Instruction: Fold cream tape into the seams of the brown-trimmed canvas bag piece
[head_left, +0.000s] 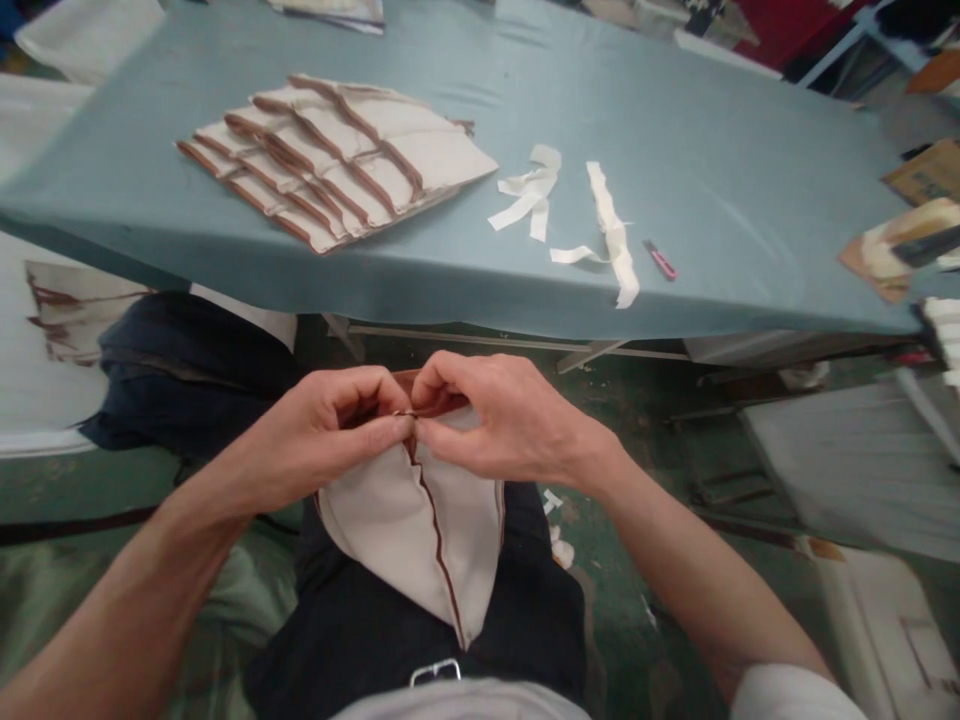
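A cream fabric piece with brown edging and a brown centre seam (382,510) hangs over my lap, tapering to a point near my belt buckle. My left hand (349,420) pinches its top edge just left of the seam. On the other side of the seam, my right hand (491,415) grips the same edge between thumb and fingers. Both thumbs almost meet where the seam reaches the top. The fingertips partly cover the brown lining behind the edge.
Ahead stands a table with a blue-green cover (720,180). On it lie a stack of similar brown-edged cream pieces (435,150), white fabric strips (616,245) and a small pink cutter (660,260). A dark blue bag or cloth (187,365) is at the left below the table edge.
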